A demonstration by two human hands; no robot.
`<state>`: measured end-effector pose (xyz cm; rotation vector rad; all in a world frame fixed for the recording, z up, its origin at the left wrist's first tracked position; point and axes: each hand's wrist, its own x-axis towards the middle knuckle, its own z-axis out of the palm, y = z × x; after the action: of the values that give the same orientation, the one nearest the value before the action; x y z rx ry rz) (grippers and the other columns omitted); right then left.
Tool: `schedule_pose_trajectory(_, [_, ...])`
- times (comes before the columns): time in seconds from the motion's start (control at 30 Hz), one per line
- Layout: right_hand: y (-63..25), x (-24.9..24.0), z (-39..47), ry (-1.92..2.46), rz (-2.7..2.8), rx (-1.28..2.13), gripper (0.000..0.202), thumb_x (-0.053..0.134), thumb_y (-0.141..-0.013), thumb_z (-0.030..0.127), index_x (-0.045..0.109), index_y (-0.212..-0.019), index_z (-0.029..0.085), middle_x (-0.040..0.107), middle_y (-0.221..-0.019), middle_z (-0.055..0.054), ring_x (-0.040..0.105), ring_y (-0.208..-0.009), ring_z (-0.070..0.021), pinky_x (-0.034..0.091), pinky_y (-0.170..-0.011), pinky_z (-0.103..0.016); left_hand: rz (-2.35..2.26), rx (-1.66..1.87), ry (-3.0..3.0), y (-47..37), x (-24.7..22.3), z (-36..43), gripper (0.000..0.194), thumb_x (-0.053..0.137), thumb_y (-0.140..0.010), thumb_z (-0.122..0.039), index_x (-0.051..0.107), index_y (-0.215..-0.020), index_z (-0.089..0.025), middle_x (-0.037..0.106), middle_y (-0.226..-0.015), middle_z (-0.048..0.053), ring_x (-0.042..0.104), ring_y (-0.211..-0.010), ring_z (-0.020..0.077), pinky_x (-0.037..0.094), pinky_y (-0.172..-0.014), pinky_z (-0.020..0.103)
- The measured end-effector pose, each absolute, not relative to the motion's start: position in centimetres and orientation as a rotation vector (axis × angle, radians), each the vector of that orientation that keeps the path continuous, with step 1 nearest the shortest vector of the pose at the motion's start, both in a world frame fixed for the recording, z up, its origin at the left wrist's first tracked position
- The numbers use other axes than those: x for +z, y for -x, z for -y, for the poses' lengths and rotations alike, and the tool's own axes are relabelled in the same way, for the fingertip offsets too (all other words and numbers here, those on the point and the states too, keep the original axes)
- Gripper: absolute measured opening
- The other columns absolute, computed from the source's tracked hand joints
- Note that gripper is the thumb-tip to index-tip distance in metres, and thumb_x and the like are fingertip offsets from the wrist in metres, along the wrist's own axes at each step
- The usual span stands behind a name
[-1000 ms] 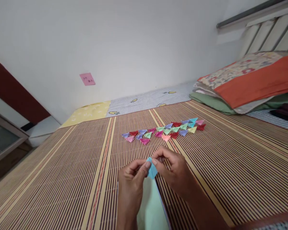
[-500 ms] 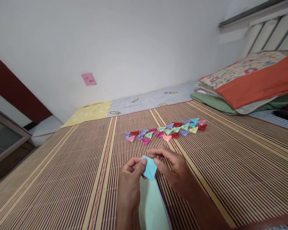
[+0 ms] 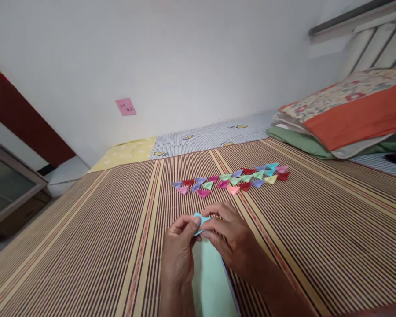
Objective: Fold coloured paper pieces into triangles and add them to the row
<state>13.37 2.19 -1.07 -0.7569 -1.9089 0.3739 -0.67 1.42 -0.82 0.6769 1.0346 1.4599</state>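
Pinching a small, light blue piece of folded paper [image 3: 203, 219], the left hand [image 3: 179, 248] had its thumb pressed on top. The right hand [image 3: 231, 235] was pinched on the same paper from the other side, with its fingers bent around it. The paper was just past the far end of a long, pale green, flat thing [image 3: 214, 277], in front of the brown and cream striped mat's [image 3: 86, 246] middle. Past the hands, lots of little folded paper triangles [image 3: 247, 178], red, pink, purple, green, yellow and blue, lay in wobbly rows. A square, pink paper note [image 3: 126, 107] was on the white wall [image 3: 198, 57]. It had dark handwriting, but the marks were too small and blurry to read.
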Motion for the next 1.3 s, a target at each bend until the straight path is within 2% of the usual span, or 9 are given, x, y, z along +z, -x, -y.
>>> schedule_pose_trajectory(0.13, [-13.1, -1.1, -2.0, 0.789, 1.88, 0.459, 0.013, 0.056, -0.091, 0.008, 0.063, -0.087, 0.019, 0.061, -0.101, -0.007, 0.057, -0.096, -0.0219, 0.045, -0.083, -0.036, -1.028, 1.464, -0.696, 0.9, -0.8, -1.4, 0.028, 0.093, -0.056, -0.03, 0.073, -0.066, -0.014, 0.067, -0.063, 0.0, 0.055, -0.058, 0.0096, 0.045, -0.059, 0.021])
schedule_pose_trajectory(0.37, [-13.3, -1.1, -2.0, 0.772, 1.848, 0.535, 0.013, 0.058, -0.088, 0.008, 0.065, -0.085, 0.019, 0.059, -0.096, -0.005, 0.057, -0.092, -0.0204, 0.044, -0.08, -0.033, -1.043, 1.418, -0.835, 1.7, -1.0, -1.4, 0.026, 0.091, -0.06, -0.032, 0.072, -0.064, -0.014, 0.063, -0.061, 0.0, 0.048, -0.056, 0.0086, 0.039, -0.054, 0.019])
schedule_pose_trajectory(0.6, [-13.4, -1.3, -2.3, 0.773, 1.75, 0.642, 0.015, 0.061, -0.083, 0.005, 0.064, -0.076, 0.018, 0.056, -0.088, -0.002, 0.057, -0.083, -0.017, 0.043, -0.074, -0.029, -1.071, 1.359, -1.071, 2.0, -1.0, -1.0, 0.021, 0.079, -0.079, -0.033, 0.071, -0.069, -0.016, 0.064, -0.064, 0.0, 0.055, -0.066, 0.0126, 0.044, -0.067, 0.023])
schedule_pose_trajectory(0.73, [-13.7, -0.8, -2.3, 0.784, 1.741, 0.699, 0.017, 0.062, -0.08, 0.002, 0.062, -0.074, 0.018, 0.057, -0.085, -0.002, 0.058, -0.082, -0.0164, 0.043, -0.073, -0.028, -1.107, 1.322, -1.212, 2.2, -0.6, -0.8, 0.022, 0.074, -0.084, -0.035, 0.073, -0.073, -0.016, 0.065, -0.068, 0.001, 0.057, -0.069, 0.0143, 0.045, -0.068, 0.024])
schedule_pose_trajectory(0.9, [-13.9, -0.9, -2.3, 0.787, 1.739, 0.741, 0.018, 0.063, -0.079, 0.002, 0.06, -0.071, 0.018, 0.059, -0.083, -0.001, 0.059, -0.084, -0.0171, 0.043, -0.076, -0.029, -1.174, 1.274, -1.344, 2.1, 0.3, -0.3, 0.026, 0.071, -0.086, -0.038, 0.071, -0.072, -0.016, 0.064, -0.068, 0.002, 0.057, -0.069, 0.0152, 0.044, -0.066, 0.025])
schedule_pose_trajectory(1.1, [-14.0, -0.8, -2.2, 0.813, 1.783, 0.798, 0.017, 0.058, -0.086, 0.008, 0.057, -0.073, 0.018, 0.059, -0.08, -0.001, 0.057, -0.078, -0.0166, 0.042, -0.071, -0.03, -1.224, 1.227, -1.386, 2.2, 0.2, -0.2, 0.026, 0.07, -0.086, -0.04, 0.074, -0.076, -0.017, 0.063, -0.068, 0.002, 0.055, -0.068, 0.0154, 0.043, -0.065, 0.025])
schedule_pose_trajectory(1.3, [-14.1, -0.9, -2.4, 0.849, 1.774, 0.777, 0.018, 0.058, -0.081, 0.005, 0.054, -0.07, 0.019, 0.057, -0.078, 0.0, 0.056, -0.075, -0.0159, 0.041, -0.068, -0.029, -1.232, 1.182, -1.432, 2.2, 0.3, 0.1, 0.028, 0.068, -0.087, -0.043, 0.075, -0.08, -0.017, 0.064, -0.07, 0.002, 0.056, -0.07, 0.0163, 0.043, -0.065, 0.026])
